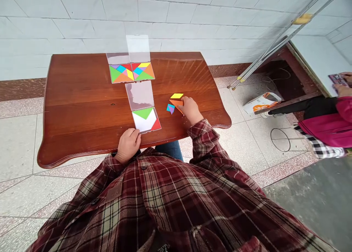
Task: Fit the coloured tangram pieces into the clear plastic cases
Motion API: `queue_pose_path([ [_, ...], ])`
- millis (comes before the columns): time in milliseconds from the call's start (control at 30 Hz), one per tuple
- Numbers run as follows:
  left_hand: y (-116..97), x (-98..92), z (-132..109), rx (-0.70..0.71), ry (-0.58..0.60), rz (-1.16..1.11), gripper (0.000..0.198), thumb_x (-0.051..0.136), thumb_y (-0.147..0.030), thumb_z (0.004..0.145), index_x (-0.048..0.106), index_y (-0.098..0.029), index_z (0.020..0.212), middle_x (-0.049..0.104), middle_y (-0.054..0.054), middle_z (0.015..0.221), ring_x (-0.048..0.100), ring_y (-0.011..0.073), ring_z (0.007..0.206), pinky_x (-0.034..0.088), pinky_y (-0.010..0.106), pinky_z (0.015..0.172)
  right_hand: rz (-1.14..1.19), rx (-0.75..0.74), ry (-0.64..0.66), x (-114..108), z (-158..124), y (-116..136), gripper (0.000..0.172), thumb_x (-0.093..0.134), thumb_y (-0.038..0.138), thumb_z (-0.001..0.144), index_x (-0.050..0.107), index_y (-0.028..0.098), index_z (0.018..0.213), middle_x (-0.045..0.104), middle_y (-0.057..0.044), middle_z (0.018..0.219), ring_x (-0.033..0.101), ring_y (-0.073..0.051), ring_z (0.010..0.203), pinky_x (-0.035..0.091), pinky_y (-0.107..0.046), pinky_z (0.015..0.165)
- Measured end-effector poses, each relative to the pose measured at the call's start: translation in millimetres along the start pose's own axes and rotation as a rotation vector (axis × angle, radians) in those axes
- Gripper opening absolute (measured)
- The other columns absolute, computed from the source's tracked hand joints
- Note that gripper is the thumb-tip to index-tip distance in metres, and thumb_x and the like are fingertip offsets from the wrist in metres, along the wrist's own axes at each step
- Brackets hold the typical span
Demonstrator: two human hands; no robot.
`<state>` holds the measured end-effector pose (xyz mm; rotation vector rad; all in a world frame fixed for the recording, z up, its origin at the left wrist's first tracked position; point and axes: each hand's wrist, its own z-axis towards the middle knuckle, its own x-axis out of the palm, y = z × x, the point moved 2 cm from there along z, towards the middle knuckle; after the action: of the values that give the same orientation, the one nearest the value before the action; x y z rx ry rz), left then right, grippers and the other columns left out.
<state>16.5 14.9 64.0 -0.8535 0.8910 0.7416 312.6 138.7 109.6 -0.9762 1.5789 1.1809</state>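
Currently, the right hand [190,110] is curling its fingers [183,102] over an orange tangram piece [176,103], grip unclear; the piece is lying on the tabletop [82,134] just left of that hand, long axis sideways. The left hand [128,145] is resting on a clear plastic case [145,120].

Flat orange tangram piece [176,103] sits just below a yellow tangram piece [176,95]; small blue tangram piece [168,107] touches purple tangram piece [171,109] beside them. Clear plastic tray [145,120] holds green and red triangles, white base showing.
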Motion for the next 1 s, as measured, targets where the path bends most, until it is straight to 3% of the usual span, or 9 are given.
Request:
queue_pose_path([
  [167, 0.8, 0.2, 0.0, -0.019, 0.026, 0.0, 0.026, 0.041, -0.027, 0.097, 0.066, -0.017, 0.096, 0.066, 0.011, 0.091, 0.059, 0.0227, 0.085, 0.049, 0.036, 0.078, -0.033, 0.071, 0.113, 6.1, 10.4, -3.0, 0.052, 0.075, 0.024, 0.08, 0.059, 0.009, 0.128, 0.059, -0.022, 0.129, 0.062, -0.029, 0.111, 0.048, -0.036, 0.092],
  [533, -1.6, -1.4, 1.5, 0.0, 0.016, 0.021, 0.027, 0.041, -0.027, 0.097, 0.066, -0.016, 0.096, 0.065, 0.011, 0.089, 0.059, 0.0224, 0.085, 0.048, 0.034, 0.078, -0.04, 0.12, 0.241, -3.0, 36.1, -3.1, 0.062, 0.086, 0.024, 0.063, 0.057, 0.01, 0.117, 0.063, -0.019, 0.12, 0.062, -0.028, 0.108, 0.05, -0.038, 0.087],
  [633, -1.8, -1.5, 1.3, -0.007, 0.025, 0.023, 0.028, 0.041, -0.027, 0.097, 0.066, -0.016, 0.096, 0.065, 0.011, 0.089, 0.059, 0.0222, 0.084, 0.048, 0.034, 0.077, 0.019, 0.104, 0.225, -5.6, 32.1, -3.5, 0.052, 0.084, 0.021, 0.065, 0.057, 0.013, 0.109, 0.066, -0.013, 0.107, 0.063, -0.025, 0.099, 0.05, -0.034, 0.081],
  [767, -2.7, -2.3, 0.7, -0.022, 0.027, 0.003, 0.028, 0.041, -0.027, 0.097, 0.066, -0.015, 0.098, 0.065, 0.011, 0.089, 0.058, 0.0225, 0.084, 0.047, 0.034, 0.076, 0.114, 0.033, 0.092, -13.6, 23.2, -4.0, 0.016, 0.068, 0.014, 0.076, 0.056, 0.018, 0.085, 0.064, -0.005, 0.086, 0.06, -0.02, 0.082, 0.048, -0.031, 0.075],
  [867, -3.2, -2.2, 0.6, -0.047, 0.042, -0.035, 0.028, 0.04, -0.027, 0.097, 0.065, -0.015, 0.099, 0.065, 0.011, 0.09, 0.058, 0.0232, 0.085, 0.048, 0.036, 0.078, 0.263, -0.056, -0.037, -19.5, 11.8, 5.4, 0.01, 0.058, 0.014, 0.082, 0.051, 0.021, 0.077, 0.06, -0.002, 0.076, 0.058, -0.018, 0.075, 0.048, -0.03, 0.071],
  [933, -3.0, -1.4, 0.1, -0.066, 0.048, -0.055, 0.028, 0.04, -0.028, 0.097, 0.065, -0.016, 0.101, 0.065, 0.012, 0.092, 0.059, 0.0237, 0.087, 0.048, 0.037, 0.079, 0.442, -0.117, -0.014, -16.9, 0.0, 21.3, 0.009, 0.054, 0.016, 0.085, 0.05, 0.021, 0.08, 0.057, 0.001, 0.071, 0.058, -0.015, 0.068, 0.048, -0.027, 0.066],
  [1000, -2.4, -0.5, -0.8, -0.084, 0.035, -0.071, 0.029, 0.041, -0.029, 0.097, 0.065, -0.016, 0.104, 0.065, 0.012, 0.094, 0.059, 0.0238, 0.089, 0.049, 0.037, 0.082, 0.644, -0.153, 0.122, -6.4, -14.8, 44.4, 0.007, 0.051, 0.015, 0.087, 0.049, 0.022, 0.085, 0.054, 0.004, 0.067, 0.057, -0.012, 0.06, 0.049, -0.024, 0.059],
])
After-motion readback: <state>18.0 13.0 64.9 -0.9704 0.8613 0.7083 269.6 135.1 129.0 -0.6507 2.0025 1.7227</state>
